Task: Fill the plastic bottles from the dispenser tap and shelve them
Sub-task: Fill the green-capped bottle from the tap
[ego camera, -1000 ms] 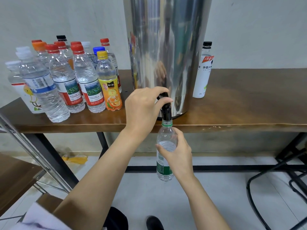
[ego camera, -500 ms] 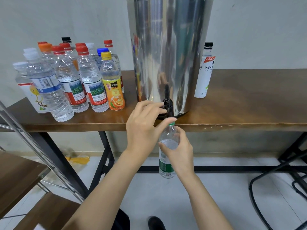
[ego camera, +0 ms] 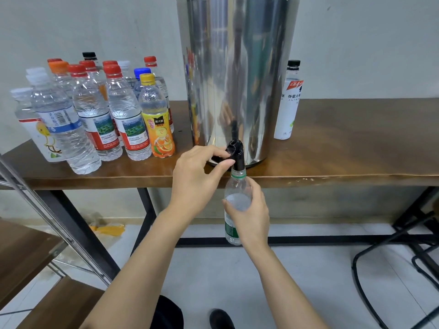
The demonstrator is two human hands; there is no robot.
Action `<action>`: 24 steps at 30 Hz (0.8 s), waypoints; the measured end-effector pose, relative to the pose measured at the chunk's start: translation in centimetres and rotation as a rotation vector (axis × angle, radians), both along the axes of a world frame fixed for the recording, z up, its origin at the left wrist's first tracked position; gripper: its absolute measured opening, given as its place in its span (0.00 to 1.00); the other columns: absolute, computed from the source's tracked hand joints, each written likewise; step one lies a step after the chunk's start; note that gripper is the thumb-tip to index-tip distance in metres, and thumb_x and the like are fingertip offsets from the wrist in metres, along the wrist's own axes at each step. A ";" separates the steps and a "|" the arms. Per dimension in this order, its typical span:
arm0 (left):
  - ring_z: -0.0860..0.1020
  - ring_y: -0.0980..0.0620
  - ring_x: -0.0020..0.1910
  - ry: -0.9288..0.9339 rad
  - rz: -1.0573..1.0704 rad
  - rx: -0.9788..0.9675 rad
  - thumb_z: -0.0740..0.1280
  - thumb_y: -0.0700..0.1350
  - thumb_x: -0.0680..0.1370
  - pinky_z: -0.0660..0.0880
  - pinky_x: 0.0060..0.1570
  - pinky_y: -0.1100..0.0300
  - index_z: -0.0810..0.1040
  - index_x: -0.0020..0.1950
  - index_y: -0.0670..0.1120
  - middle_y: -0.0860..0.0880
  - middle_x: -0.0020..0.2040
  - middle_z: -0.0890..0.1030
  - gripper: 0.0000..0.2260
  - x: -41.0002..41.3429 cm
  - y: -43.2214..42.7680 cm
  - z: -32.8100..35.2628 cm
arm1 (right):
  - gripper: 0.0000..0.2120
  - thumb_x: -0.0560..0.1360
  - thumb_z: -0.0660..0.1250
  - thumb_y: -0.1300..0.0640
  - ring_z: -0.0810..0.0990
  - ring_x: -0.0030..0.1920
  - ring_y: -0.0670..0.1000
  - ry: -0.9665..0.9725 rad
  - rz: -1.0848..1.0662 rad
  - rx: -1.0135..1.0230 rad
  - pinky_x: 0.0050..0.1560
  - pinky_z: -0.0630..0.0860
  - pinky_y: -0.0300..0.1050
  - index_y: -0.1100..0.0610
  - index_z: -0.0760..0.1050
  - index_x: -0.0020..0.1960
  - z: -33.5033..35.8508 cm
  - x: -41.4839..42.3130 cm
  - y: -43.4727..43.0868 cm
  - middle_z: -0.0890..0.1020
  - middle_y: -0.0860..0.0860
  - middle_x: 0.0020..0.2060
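A tall steel dispenser [ego camera: 237,74] stands on the wooden table [ego camera: 344,148]. Its black tap [ego camera: 236,154] juts over the table's front edge. My left hand [ego camera: 197,179] pinches the tap's lever between thumb and forefinger. My right hand [ego camera: 249,217] grips a clear bottle with a green label [ego camera: 237,188], uncapped, its mouth held right under the spout. The bottle hangs below the table edge and holds water up to about its shoulder.
Several capped bottles [ego camera: 95,115] cluster on the table's left, one with an orange juice label [ego camera: 158,124]. A white bottle with a black cap [ego camera: 288,100] stands right of the dispenser. A metal-framed wooden shelf [ego camera: 35,257] is at lower left, black chair legs [ego camera: 392,257] at right.
My left hand has slid from on top of the tap down to its lever. The bottle stays under the spout, and the view has shifted slightly.
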State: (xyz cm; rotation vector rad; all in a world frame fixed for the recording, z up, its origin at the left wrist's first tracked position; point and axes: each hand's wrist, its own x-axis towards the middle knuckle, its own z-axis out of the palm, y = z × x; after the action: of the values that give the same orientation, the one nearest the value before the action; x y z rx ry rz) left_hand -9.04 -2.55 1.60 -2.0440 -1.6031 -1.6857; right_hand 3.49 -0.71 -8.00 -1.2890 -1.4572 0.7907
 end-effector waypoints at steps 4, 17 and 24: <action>0.80 0.52 0.53 0.061 -0.066 0.034 0.67 0.50 0.76 0.77 0.53 0.44 0.82 0.46 0.45 0.61 0.51 0.79 0.09 -1.3 0.7 -0.1 | 0.35 0.70 0.77 0.51 0.71 0.65 0.44 0.034 -0.101 0.040 0.57 0.73 0.45 0.42 0.65 0.71 -0.5 -1.4 -0.2 0.72 0.40 0.66; 0.75 0.49 0.56 0.017 -0.002 0.065 0.67 0.40 0.79 0.65 0.58 0.70 0.79 0.48 0.42 0.52 0.53 0.78 0.03 -0.3 1.1 -1.7 | 0.37 0.69 0.77 0.50 0.75 0.60 0.49 -0.057 -0.204 0.090 0.47 0.77 0.47 0.42 0.63 0.73 -0.7 -2.1 -0.3 0.70 0.42 0.64; 0.76 0.49 0.59 -0.218 -0.027 0.045 0.63 0.48 0.80 0.72 0.60 0.54 0.80 0.49 0.46 0.52 0.54 0.78 0.08 0.8 0.9 -2.7 | 0.37 0.70 0.76 0.46 0.75 0.58 0.46 -0.126 -0.131 0.041 0.44 0.69 0.42 0.41 0.62 0.73 -0.4 -0.7 -0.8 0.70 0.42 0.65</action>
State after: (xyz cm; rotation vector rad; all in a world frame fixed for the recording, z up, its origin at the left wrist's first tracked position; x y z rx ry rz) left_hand -8.29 -1.63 -1.14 -1.9271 -1.5839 -1.9954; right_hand 2.82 -1.47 -8.38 -1.4087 -1.4635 0.5988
